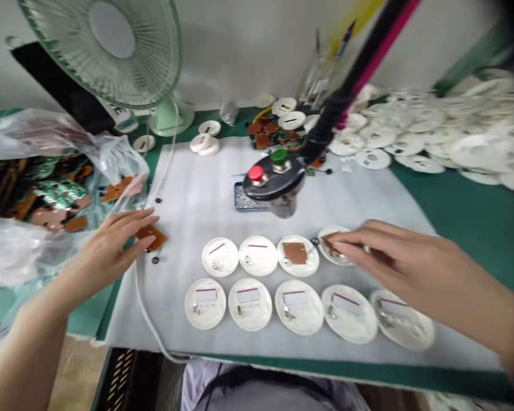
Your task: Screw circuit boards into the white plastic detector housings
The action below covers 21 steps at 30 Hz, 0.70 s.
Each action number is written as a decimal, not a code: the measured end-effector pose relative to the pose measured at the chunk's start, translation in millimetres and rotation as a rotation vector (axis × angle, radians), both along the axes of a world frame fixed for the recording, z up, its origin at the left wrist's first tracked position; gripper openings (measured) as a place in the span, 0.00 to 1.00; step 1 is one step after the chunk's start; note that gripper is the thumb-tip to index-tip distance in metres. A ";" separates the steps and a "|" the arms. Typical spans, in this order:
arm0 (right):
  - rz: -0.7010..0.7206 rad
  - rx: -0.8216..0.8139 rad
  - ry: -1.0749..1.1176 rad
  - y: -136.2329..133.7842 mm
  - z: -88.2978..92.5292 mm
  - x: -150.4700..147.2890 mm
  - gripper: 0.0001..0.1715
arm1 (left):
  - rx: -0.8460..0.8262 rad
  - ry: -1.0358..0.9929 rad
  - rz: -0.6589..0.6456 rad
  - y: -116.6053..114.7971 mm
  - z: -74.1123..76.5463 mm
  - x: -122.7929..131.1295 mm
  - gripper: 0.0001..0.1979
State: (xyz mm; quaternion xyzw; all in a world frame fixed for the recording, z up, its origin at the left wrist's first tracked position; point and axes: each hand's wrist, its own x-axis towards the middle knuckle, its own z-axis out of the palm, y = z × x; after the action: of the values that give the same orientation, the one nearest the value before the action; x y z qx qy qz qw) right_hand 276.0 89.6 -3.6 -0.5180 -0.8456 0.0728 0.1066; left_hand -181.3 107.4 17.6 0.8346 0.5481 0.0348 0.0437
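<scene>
Two thin brown circuit boards: the left board (151, 237) lies just under the left hand's (107, 251) spread fingers, right of a plastic bag (21, 251); the right board (329, 242) is pinched narrowly by the right hand (389, 254) over a white disc (328, 255). Both look light, stiff, brittle; take by edges.

the only view comes from a camera worn on the person's head, close above the table (355, 368), facing forward and down. the person's torso (257, 394) edges in at 6 o'clock, the left hand (107, 251) reaches in from 8 o'clock and the right hand (402, 268) from 4 o'clock. a wall (248, 45) closes the far side at 12 o'clock, and a blurred black-and-pink rod (360, 74) crosses near the lens at 1 o'clock.
</scene>
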 end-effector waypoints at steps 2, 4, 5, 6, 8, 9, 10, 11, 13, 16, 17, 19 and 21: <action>0.058 -0.029 -0.050 3.5 5.8 -11.3 0.17 | -0.054 -0.006 -0.047 1.2 -11.3 -6.8 0.18; 0.089 -0.096 -0.136 5.9 7.7 -22.8 0.17 | -0.050 0.010 -0.065 1.7 -17.2 -8.9 0.17; 0.091 -0.143 -0.180 7.0 8.0 -28.3 0.18 | -0.033 0.025 -0.062 2.2 -18.1 -9.4 0.17; 0.087 -0.187 -0.217 8.5 8.2 -33.6 0.19 | -0.016 0.040 -0.058 2.8 -17.8 -9.8 0.17; 0.068 -0.242 -0.269 12.6 9.0 -42.2 0.19 | 0.022 0.045 -0.050 4.4 -15.4 -10.5 0.17; 0.063 -0.254 -0.285 15.0 9.5 -45.3 0.19 | 0.031 0.035 -0.051 5.1 -14.0 -10.9 0.16; 0.059 -0.262 -0.296 17.3 10.1 -47.5 0.18 | 0.034 0.021 -0.050 5.7 -12.8 -11.4 0.15; 0.051 -0.268 -0.305 19.2 10.6 -48.7 0.17 | 0.031 0.008 -0.043 6.0 -11.9 -12.2 0.13; 0.040 -0.274 -0.310 21.6 11.5 -48.9 0.16 | 0.018 -0.026 -0.015 6.2 -11.0 -14.9 0.10; 0.037 -0.276 -0.298 22.0 11.4 -46.3 0.15 | -0.054 -0.079 0.017 6.4 -9.3 -18.7 0.04; 0.037 -0.273 -0.290 21.9 11.0 -45.3 0.15 | -0.051 -0.086 0.031 6.5 -7.9 -18.1 0.04; 0.042 -0.265 -0.273 22.3 10.3 -44.0 0.16 | 0.010 -0.073 0.062 6.2 -3.1 -11.2 0.06; 0.053 -0.256 -0.260 23.0 10.8 -44.0 0.16 | 0.084 -0.082 0.074 4.5 3.7 5.7 0.10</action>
State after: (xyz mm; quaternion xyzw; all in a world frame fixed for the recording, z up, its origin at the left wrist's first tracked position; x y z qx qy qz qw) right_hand 232.1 112.6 7.2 -0.5099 -0.8494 0.1149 -0.0726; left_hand -175.6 111.9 21.3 0.8126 0.5745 0.0935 0.0299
